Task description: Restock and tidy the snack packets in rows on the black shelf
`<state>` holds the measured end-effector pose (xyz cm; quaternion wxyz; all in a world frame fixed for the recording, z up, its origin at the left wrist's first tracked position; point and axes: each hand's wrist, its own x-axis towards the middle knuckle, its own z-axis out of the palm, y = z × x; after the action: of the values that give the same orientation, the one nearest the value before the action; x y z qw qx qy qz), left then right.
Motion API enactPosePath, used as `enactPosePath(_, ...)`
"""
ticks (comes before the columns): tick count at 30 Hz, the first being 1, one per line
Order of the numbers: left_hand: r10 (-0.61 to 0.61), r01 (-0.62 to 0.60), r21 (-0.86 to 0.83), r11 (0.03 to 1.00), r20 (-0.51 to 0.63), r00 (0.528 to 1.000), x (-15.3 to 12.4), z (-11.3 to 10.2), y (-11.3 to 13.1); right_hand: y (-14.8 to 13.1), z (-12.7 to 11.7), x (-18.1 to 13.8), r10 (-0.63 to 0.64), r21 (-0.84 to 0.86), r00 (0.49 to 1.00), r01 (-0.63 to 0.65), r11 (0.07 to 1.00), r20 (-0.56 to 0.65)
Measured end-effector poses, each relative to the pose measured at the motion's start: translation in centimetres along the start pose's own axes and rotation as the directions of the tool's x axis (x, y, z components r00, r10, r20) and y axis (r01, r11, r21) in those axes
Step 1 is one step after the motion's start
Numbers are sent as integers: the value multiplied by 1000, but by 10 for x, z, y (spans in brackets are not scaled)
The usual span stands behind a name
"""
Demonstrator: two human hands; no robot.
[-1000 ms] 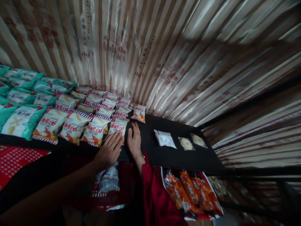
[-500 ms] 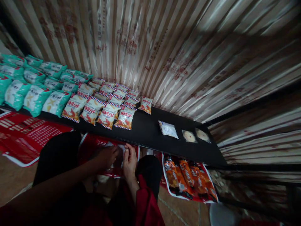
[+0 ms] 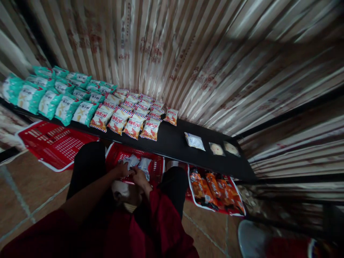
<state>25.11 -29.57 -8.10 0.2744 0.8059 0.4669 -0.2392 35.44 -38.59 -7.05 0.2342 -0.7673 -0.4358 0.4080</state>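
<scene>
Between my knees is a red basket (image 3: 158, 164) holding silvery-white snack packets. My left hand (image 3: 121, 171) has its fingers closed at the left side of one packet (image 3: 132, 161). Right beside it, my right hand (image 3: 139, 178) pinches at the lower edge of that same packet; its fingertips are dim and partly hidden. A second silvery packet (image 3: 145, 164) lies in the basket just beyond my right hand.
A black shelf (image 3: 172, 143) carries rows of teal packets (image 3: 64, 107), white-orange packets (image 3: 133, 123), a white packet (image 3: 194, 141) and two round wrapped items (image 3: 216, 149). Red baskets stand at left (image 3: 57, 143) and right (image 3: 243, 214), the right one holding orange packets (image 3: 213, 186).
Both hands have drawn together and lower in the basket, onto a packet. The silvery packets show more plainly now. The view has shifted, so the shelf's left-hand goods appear further right.
</scene>
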Motion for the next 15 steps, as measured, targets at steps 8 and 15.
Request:
enactPosePath(8, -62, 60, -58, 997, -33, 998, -8, 6, 11, -10, -1, -22, -27, 129, 974, 57, 990, -224)
enactPosePath(15, -36, 33, -37, 999, -90, 995, -24, -15, 12, 6, -22, -107, 28, 453, 887, 209, 867, -461)
